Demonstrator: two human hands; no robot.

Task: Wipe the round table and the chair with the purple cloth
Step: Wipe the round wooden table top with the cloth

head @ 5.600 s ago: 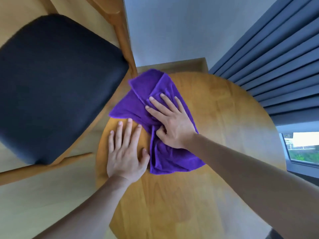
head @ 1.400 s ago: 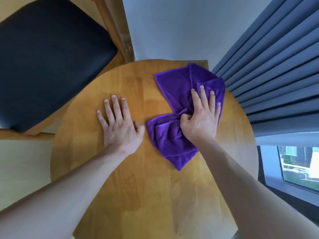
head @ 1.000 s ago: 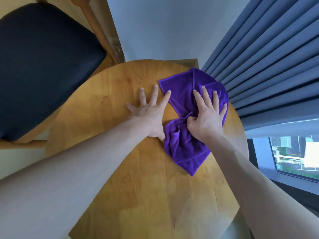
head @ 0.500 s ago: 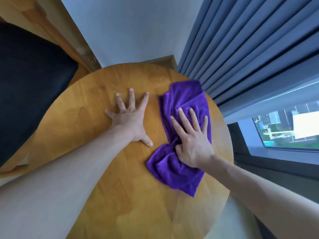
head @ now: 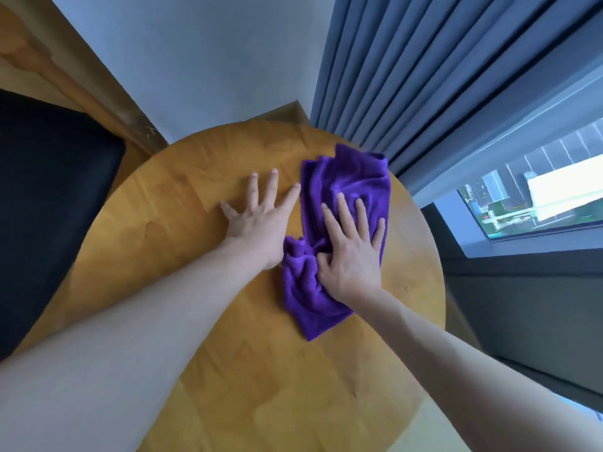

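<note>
A crumpled purple cloth [head: 346, 190] lies on the right half of the round wooden table [head: 182, 197], reaching its far right rim. My right hand [head: 350, 252] presses flat on the cloth, fingers straight and spread, thumb tucked into a fold. My left hand [head: 257, 216] rests flat on the bare wood just left of the cloth, fingers spread; its thumb side touches the cloth. The chair [head: 49, 197], with a black seat cushion and a wooden frame, stands at the left beside the table.
Blue-grey curtains [head: 440, 76] hang close behind the table's far right rim. A window [head: 538, 197] sits low at the right. A pale wall [head: 212, 60] stands behind the table. Light floor shows at the bottom right.
My right hand has slid the cloth a little toward the table's far right rim. My left hand has stayed flat on the wood beside it. The view has shifted slightly.
</note>
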